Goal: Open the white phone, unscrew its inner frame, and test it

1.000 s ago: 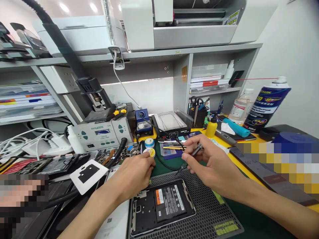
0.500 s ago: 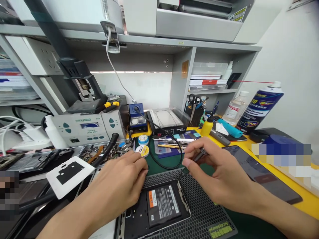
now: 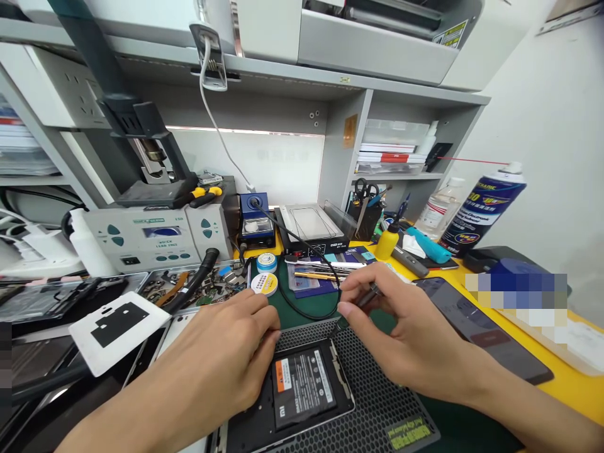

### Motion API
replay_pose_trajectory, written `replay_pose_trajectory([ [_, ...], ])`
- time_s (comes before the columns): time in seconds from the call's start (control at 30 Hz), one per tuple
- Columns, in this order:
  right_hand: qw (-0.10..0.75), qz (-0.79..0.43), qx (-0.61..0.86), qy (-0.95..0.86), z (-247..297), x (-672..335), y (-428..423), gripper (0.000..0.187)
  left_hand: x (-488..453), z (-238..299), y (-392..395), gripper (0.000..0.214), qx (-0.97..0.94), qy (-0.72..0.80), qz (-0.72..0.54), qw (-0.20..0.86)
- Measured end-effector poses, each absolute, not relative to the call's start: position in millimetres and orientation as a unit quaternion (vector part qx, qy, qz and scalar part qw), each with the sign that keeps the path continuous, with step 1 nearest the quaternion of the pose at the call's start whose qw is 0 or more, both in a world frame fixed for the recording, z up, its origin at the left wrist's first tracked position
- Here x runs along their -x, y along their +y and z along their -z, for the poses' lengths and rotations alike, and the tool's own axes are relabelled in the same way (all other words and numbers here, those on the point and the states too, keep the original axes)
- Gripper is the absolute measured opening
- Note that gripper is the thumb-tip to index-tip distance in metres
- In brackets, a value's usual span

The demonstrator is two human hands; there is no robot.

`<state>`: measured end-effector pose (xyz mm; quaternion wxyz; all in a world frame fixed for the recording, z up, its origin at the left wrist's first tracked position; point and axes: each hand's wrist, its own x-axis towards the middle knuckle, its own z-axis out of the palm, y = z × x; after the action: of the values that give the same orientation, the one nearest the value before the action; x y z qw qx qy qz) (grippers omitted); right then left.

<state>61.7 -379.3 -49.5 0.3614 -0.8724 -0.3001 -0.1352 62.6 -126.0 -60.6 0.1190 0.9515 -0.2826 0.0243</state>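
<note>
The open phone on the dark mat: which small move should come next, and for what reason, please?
I would probably bring the slim tool in the right hand nearer the far right-hand corner of the phone: its tip points down close by, and the left hand covers only the left part, leaving that corner visible.

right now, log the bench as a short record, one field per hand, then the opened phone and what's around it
left hand: back up, fingers curled over the upper left of the opened phone; anything in its grip is hidden
right hand: pinches a slim dark tool, lower end angled down near the phone's upper right corner
phone: flat on a black perforated mat, labelled battery exposed
beyond the mat: two round tubs, a yellow bottle
far left: white card with a black shape
</note>
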Motion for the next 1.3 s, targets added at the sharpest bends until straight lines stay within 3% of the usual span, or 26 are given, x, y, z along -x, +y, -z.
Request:
replay_pose_trajectory([
  [0.2,0.224,0.096,0.923,-0.297,34.0,-64.7,-372.9,0.015,-58.8,57.4,-127.4,0.031,-0.953,-0.281,-0.014,0.112],
  [0.37,0.172,0.043,0.938,-0.298,19.2,-62.9,-362.4,0.014,-61.9,54.9,-121.5,0.028,-0.955,-0.270,-0.034,0.116],
  [0.8,0.173,0.003,0.951,-0.255,14.3,-57.9,-363.0,0.012,-66.0,53.8,-116.3,0.027,-0.955,-0.270,-0.045,0.113],
  [1.03,0.153,0.042,0.936,-0.314,14.2,-57.2,-359.5,0.025,-66.5,54.6,-116.2,0.026,-0.950,-0.280,-0.062,0.123],
  [1.17,0.125,0.104,0.945,-0.285,22.2,-61.4,-357.9,0.017,-66.0,52.9,-114.4,0.024,-0.950,-0.280,-0.066,0.125],
  [1.3,0.157,0.055,0.946,-0.278,21.4,-57.6,-361.9,0.012,-66.9,51.0,-114.3,0.024,-0.951,-0.273,-0.064,0.127],
])
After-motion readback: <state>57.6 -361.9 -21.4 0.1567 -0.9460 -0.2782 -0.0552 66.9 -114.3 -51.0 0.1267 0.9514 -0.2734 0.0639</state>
